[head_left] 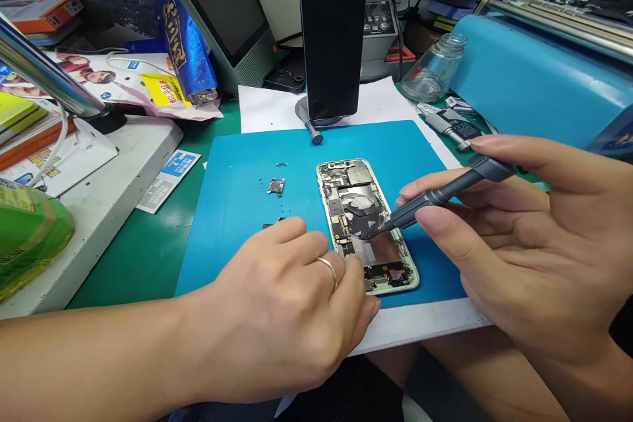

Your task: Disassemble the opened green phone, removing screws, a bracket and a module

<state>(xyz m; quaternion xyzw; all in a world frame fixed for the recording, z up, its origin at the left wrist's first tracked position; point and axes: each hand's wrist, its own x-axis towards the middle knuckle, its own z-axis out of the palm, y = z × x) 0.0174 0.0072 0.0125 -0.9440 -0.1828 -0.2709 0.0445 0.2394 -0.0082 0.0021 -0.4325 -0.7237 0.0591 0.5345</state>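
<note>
An opened smartphone lies on a blue mat, its inner boards and metal plates exposed. My right hand is closed round a dark grey screwdriver, which slants down so that its tip end meets the middle of the phone's inside. Over the phone's lower left side is my left hand, a ring on one finger, its fingers curled; whatever they pinch is hidden behind the knuckles. Left of the phone sit a small circuit part, a tiny bracket and several screws. Another dark part is partly covered by my left hand.
A black phone stands upright on a stand behind the mat, with a small grey tool before it. A glass jar and a blue case are at right. At left, a white shelf bears a green bottle.
</note>
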